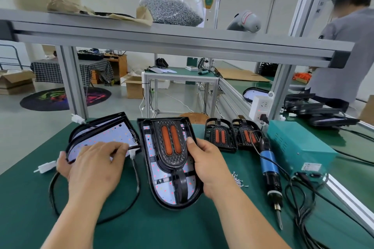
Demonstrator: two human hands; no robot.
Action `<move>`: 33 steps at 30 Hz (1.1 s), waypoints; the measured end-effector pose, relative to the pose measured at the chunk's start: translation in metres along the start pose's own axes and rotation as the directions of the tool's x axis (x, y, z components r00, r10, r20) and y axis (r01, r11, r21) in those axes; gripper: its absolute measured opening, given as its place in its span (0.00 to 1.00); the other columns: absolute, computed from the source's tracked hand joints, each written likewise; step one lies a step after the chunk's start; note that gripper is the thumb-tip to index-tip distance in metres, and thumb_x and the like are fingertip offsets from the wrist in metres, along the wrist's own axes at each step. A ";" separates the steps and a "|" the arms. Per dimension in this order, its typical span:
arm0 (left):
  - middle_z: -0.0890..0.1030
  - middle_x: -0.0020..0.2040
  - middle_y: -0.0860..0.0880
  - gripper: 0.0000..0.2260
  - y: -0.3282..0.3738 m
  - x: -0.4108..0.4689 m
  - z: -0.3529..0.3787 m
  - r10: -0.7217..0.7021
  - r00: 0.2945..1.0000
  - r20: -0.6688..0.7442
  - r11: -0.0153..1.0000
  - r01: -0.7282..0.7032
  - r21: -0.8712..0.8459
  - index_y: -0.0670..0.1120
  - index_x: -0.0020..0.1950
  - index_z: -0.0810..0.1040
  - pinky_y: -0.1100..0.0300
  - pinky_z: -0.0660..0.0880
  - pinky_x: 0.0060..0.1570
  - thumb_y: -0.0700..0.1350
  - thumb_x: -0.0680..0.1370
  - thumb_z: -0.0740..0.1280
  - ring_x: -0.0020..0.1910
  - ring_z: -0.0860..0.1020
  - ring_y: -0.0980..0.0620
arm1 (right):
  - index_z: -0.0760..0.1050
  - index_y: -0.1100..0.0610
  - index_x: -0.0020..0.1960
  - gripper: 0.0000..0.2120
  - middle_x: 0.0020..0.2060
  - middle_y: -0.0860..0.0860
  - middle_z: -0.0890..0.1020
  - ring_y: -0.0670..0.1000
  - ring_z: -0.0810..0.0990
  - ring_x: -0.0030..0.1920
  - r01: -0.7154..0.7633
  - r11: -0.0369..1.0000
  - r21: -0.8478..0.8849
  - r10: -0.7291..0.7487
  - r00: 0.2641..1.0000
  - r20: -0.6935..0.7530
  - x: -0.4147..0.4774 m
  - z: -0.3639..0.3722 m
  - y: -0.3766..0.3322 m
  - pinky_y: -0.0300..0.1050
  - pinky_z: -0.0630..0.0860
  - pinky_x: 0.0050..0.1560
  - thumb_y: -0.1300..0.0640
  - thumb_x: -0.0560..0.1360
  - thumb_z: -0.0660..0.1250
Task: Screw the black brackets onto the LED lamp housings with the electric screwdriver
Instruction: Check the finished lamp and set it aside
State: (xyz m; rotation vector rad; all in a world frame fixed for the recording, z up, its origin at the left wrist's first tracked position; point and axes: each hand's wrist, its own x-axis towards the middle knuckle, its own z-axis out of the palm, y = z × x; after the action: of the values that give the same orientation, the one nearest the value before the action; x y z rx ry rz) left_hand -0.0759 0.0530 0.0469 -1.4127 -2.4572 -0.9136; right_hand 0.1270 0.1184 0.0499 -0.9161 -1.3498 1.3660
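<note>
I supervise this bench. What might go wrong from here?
The loose screws lie beside the right hand; its wrist may scatter them. The black cable loops under the left forearm; moving the left housing that the left hand holds may snag it. Tilting the middle housing in the right hand may shift its bracket, if unscrewed.

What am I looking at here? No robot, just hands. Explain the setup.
There is no machine. One camera worn on a person's head looks down at their own two hands. The left hand holds the left lamp housing. The right hand grips the rim of the middle lamp housing, which has a black bracket lying in it. On the green table lie an electric screwdriver that nobody holds, a small pile of screws, two spare brackets and a teal power box.
</note>
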 end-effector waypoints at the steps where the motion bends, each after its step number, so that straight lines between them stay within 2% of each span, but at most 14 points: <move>1: 0.77 0.41 0.54 0.16 0.004 -0.002 0.000 -0.014 0.999 -0.045 1.000 0.013 -0.021 0.55 0.47 0.83 0.48 0.54 0.66 0.56 0.82 0.57 0.52 0.77 0.44 | 0.84 0.58 0.49 0.13 0.46 0.55 0.87 0.53 0.84 0.46 -0.009 1.000 0.025 0.009 1.000 -0.027 0.000 0.002 0.001 0.50 0.81 0.53 0.55 0.83 0.62; 3: 0.80 0.41 0.47 0.17 0.010 -0.006 0.001 -0.024 0.998 -0.059 0.992 0.017 -0.121 0.51 0.40 0.78 0.50 0.66 0.47 0.54 0.82 0.57 0.42 0.73 0.43 | 0.83 0.59 0.49 0.13 0.45 0.55 0.87 0.51 0.84 0.44 -0.018 0.998 0.059 0.023 0.997 -0.069 -0.001 0.007 0.003 0.46 0.81 0.48 0.55 0.83 0.62; 5: 0.80 0.39 0.43 0.20 0.019 -0.009 0.005 -0.007 1.000 0.001 0.962 0.007 -0.273 0.46 0.37 0.74 0.51 0.64 0.38 0.55 0.83 0.55 0.40 0.72 0.41 | 0.83 0.60 0.48 0.13 0.45 0.55 0.87 0.51 0.83 0.42 -0.027 0.994 0.102 0.039 0.993 -0.115 -0.002 0.012 0.004 0.46 0.81 0.45 0.54 0.83 0.62; 7: 0.79 0.37 0.48 0.25 0.029 -0.013 0.006 -0.053 0.990 0.132 0.859 0.113 -0.500 0.44 0.39 0.75 0.51 0.67 0.42 0.61 0.81 0.52 0.43 0.75 0.42 | 0.82 0.61 0.48 0.14 0.46 0.58 0.87 0.53 0.83 0.42 -0.027 0.988 0.151 0.052 0.985 -0.162 -0.002 0.015 0.003 0.53 0.81 0.50 0.54 0.83 0.62; 9: 0.81 0.45 0.56 0.29 0.036 -0.018 0.009 -0.068 0.947 0.315 0.656 0.280 -0.701 0.50 0.47 0.81 0.52 0.70 0.53 0.72 0.74 0.53 0.50 0.78 0.51 | 0.82 0.61 0.49 0.14 0.47 0.59 0.87 0.57 0.84 0.46 -0.015 0.982 0.191 0.052 0.981 -0.189 -0.003 0.017 0.003 0.60 0.80 0.54 0.55 0.83 0.62; 11: 0.83 0.57 0.54 0.38 0.036 -0.021 0.011 0.025 0.901 0.432 0.512 0.360 -0.780 0.52 0.59 0.82 0.48 0.70 0.66 0.79 0.66 0.58 0.61 0.78 0.51 | 0.83 0.60 0.51 0.13 0.47 0.56 0.87 0.59 0.85 0.52 -0.016 0.975 0.220 0.058 0.980 -0.188 -0.004 0.018 0.004 0.60 0.80 0.57 0.55 0.83 0.61; 13: 0.82 0.62 0.52 0.45 0.035 -0.021 0.010 0.103 0.868 0.485 0.399 0.411 -0.820 0.51 0.65 0.80 0.43 0.68 0.70 0.80 0.59 0.65 0.65 0.77 0.48 | 0.83 0.59 0.53 0.13 0.48 0.55 0.87 0.59 0.84 0.54 -0.020 0.969 0.246 0.063 0.984 -0.169 -0.004 0.018 0.006 0.60 0.79 0.59 0.55 0.83 0.61; 16: 0.85 0.56 0.46 0.32 0.035 -0.020 0.015 0.169 0.836 0.522 0.290 0.464 -0.837 0.47 0.59 0.83 0.42 0.72 0.66 0.65 0.63 0.77 0.58 0.83 0.45 | 0.82 0.58 0.55 0.13 0.50 0.54 0.87 0.57 0.85 0.54 -0.014 0.979 0.204 0.044 0.989 -0.141 -0.005 0.022 0.013 0.57 0.79 0.59 0.55 0.83 0.60; 19: 0.86 0.51 0.42 0.12 0.037 -0.022 0.025 0.113 0.839 0.533 0.258 0.493 -0.831 0.44 0.55 0.84 0.39 0.74 0.63 0.46 0.73 0.74 0.52 0.84 0.41 | 0.83 0.57 0.55 0.14 0.49 0.52 0.87 0.53 0.86 0.52 -0.046 0.985 0.164 0.059 0.996 -0.072 -0.007 0.021 0.020 0.46 0.82 0.51 0.52 0.83 0.59; 24: 0.86 0.50 0.43 0.08 0.029 -0.017 0.031 -0.025 0.850 0.527 0.089 0.527 -0.846 0.43 0.55 0.83 0.42 0.76 0.60 0.43 0.77 0.70 0.52 0.84 0.41 | 0.85 0.55 0.52 0.23 0.43 0.47 0.87 0.50 0.84 0.50 -0.124 0.977 -0.175 0.106 0.988 -0.108 -0.001 0.007 0.015 0.44 0.77 0.55 0.44 0.84 0.55; 26: 0.87 0.51 0.45 0.08 0.025 -0.012 0.032 -0.096 0.866 0.490 -0.019 0.491 -0.871 0.45 0.55 0.83 0.46 0.80 0.53 0.43 0.77 0.70 0.51 0.85 0.44 | 0.85 0.52 0.48 0.18 0.36 0.43 0.82 0.47 0.80 0.43 -0.066 0.859 -0.508 0.016 0.995 -0.102 0.002 -0.002 0.014 0.46 0.74 0.51 0.46 0.82 0.59; 28: 0.86 0.51 0.45 0.10 0.021 -0.007 0.032 -0.143 0.883 0.447 -0.116 0.434 -0.894 0.45 0.59 0.81 0.52 0.82 0.44 0.42 0.78 0.69 0.48 0.85 0.47 | 0.82 0.49 0.56 0.12 0.49 0.48 0.80 0.50 0.78 0.52 -0.043 0.630 -0.776 0.016 0.999 -0.043 0.001 -0.007 0.013 0.48 0.73 0.58 0.46 0.80 0.63; 30: 0.86 0.52 0.46 0.11 0.017 -0.003 0.031 -0.197 0.891 0.409 -0.188 0.375 -0.908 0.45 0.61 0.80 0.54 0.82 0.41 0.42 0.79 0.69 0.47 0.86 0.48 | 0.73 0.52 0.68 0.21 0.62 0.53 0.72 0.56 0.75 0.63 -0.095 0.454 -0.886 0.113 0.992 -0.049 -0.001 -0.011 0.011 0.50 0.72 0.62 0.44 0.78 0.64; 33: 0.86 0.53 0.47 0.10 0.014 0.001 0.029 -0.245 0.898 0.365 -0.273 0.297 -0.915 0.46 0.61 0.80 0.54 0.83 0.40 0.43 0.80 0.68 0.47 0.86 0.49 | 0.71 0.54 0.63 0.21 0.60 0.52 0.75 0.56 0.76 0.60 -0.131 0.314 -0.940 0.186 0.980 -0.075 -0.005 -0.015 0.005 0.48 0.74 0.56 0.42 0.78 0.64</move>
State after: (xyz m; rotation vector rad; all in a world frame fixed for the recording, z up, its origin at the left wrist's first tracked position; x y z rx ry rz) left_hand -0.0603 0.0753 0.0299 -0.7219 -1.5903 -3.5481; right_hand 0.1416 0.1179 0.0433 -1.8433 -2.2012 0.5616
